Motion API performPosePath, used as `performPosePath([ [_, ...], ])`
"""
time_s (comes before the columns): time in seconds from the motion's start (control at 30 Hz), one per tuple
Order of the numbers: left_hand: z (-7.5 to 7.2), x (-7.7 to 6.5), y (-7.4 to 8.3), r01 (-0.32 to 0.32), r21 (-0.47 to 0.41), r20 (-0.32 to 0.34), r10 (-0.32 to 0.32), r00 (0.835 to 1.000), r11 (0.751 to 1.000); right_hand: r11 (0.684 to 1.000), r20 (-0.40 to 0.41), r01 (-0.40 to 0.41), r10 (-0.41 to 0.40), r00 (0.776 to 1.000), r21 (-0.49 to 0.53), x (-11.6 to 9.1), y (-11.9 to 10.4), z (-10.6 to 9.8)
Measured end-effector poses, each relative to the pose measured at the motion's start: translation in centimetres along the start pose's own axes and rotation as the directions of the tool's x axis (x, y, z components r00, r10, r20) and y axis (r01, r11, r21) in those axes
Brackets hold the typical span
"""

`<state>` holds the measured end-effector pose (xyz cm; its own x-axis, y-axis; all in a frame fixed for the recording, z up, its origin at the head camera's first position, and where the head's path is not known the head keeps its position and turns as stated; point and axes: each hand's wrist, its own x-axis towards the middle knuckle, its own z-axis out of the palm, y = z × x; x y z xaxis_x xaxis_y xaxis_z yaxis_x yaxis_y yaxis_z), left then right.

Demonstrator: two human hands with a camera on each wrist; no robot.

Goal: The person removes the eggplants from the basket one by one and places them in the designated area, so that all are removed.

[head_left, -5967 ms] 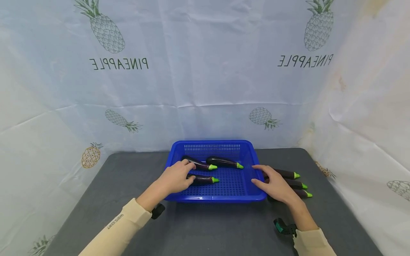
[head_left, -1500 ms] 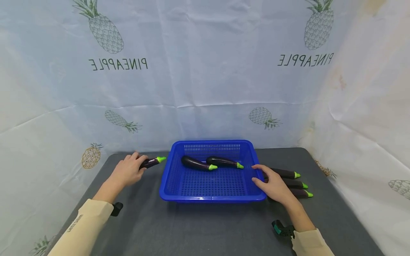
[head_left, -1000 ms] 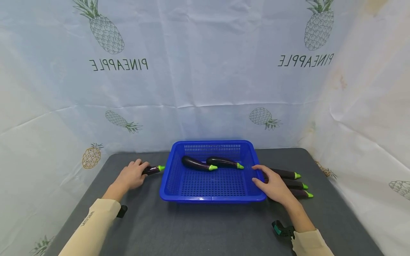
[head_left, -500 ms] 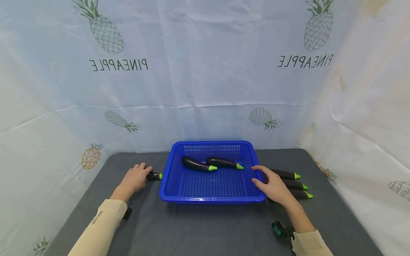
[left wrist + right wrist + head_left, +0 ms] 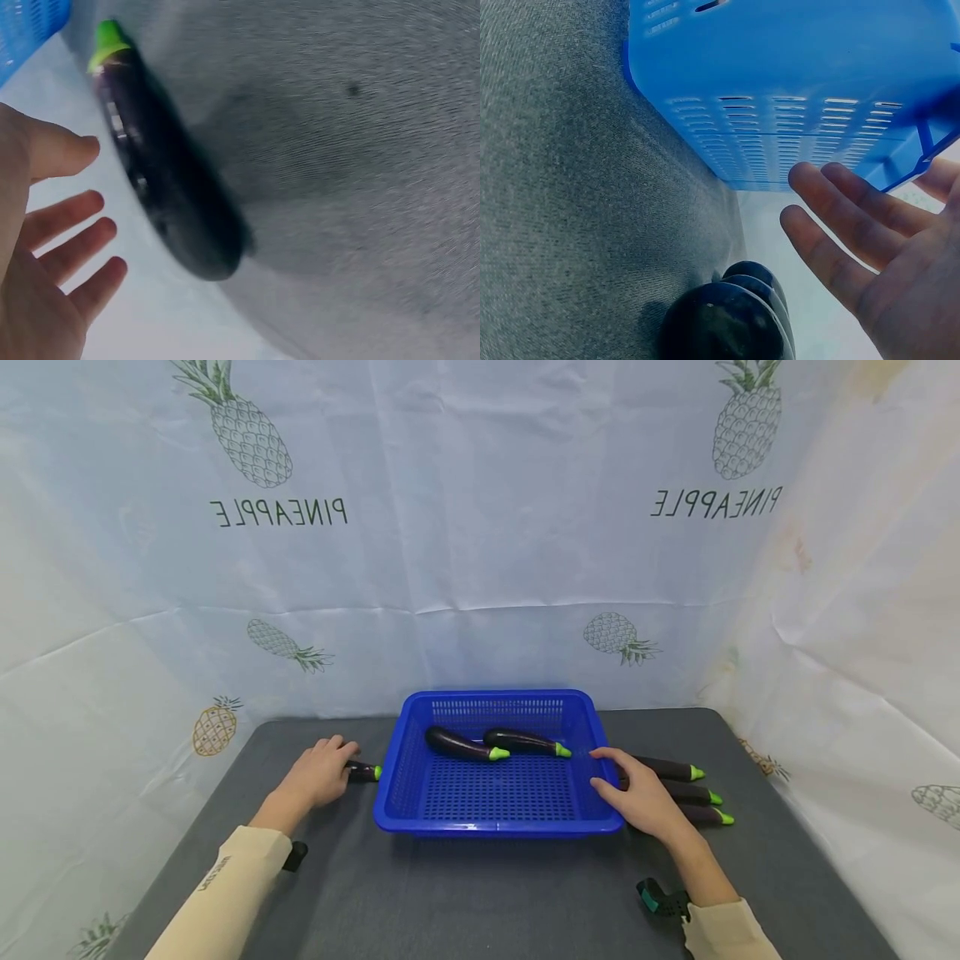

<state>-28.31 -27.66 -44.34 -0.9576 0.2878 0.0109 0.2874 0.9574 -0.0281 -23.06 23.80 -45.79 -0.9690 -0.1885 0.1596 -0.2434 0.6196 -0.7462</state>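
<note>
An eggplant [image 5: 161, 165] with a green stem end lies on the table, left of the blue basket [image 5: 498, 828]. Above it hovers my left hand [image 5: 315, 777]; in the left wrist view its relaxed fingers are apart from the eggplant and hold nothing. Two more eggplants, one on the left [image 5: 459, 744] and one on the right [image 5: 522, 741], lie inside the basket near its back. My right hand [image 5: 645, 793] is at the basket's right rim, fingers extended; whether it touches the rim is hard to tell. The right wrist view shows its fingers spread beside the basket's outer wall.
Three eggplants [image 5: 693, 793] lie side by side on the table to the right, partly hidden by the right hand. A dark grey table [image 5: 480, 893] carries everything. Behind and at the sides hangs a pale sheet [image 5: 480, 552] printed with pineapples.
The left hand took an eggplant out of the basket, set it on the table to the left, shifted it nearer, and let go. The right hand has stayed at the basket's rim.
</note>
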Motion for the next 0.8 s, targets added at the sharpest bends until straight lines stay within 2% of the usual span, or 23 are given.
performPosePath([
  [0.2, -2.3, 0.0, 0.7, -0.035, -0.063, -0.038, 0.033, 0.999, 0.997, 1.0, -0.002, 0.002, -0.002, 1.0, -0.001, 0.0, -0.1, 0.0],
  [0.47, -5.3, 0.0, 1.9, -0.037, -0.101, -0.023, 0.035, 0.999, 0.994, 1.0, 0.006, 0.005, -0.005, 1.0, 0.004, 0.0, -0.1, -0.1],
  [0.6, -6.6, 0.0, 2.5, -0.066, -0.091, -0.076, 0.059, 0.995, 0.994, 1.0, 0.0, 0.008, -0.008, 1.0, 0.0, 0.0, -0.1, 0.0],
  [0.8, -8.3, -0.1, 3.8, -0.119, -0.077, -0.163, 0.106, 0.981, 0.99, 1.0, 0.009, 0.005, -0.005, 1.0, 0.015, -0.1, -0.1, -0.1],
])
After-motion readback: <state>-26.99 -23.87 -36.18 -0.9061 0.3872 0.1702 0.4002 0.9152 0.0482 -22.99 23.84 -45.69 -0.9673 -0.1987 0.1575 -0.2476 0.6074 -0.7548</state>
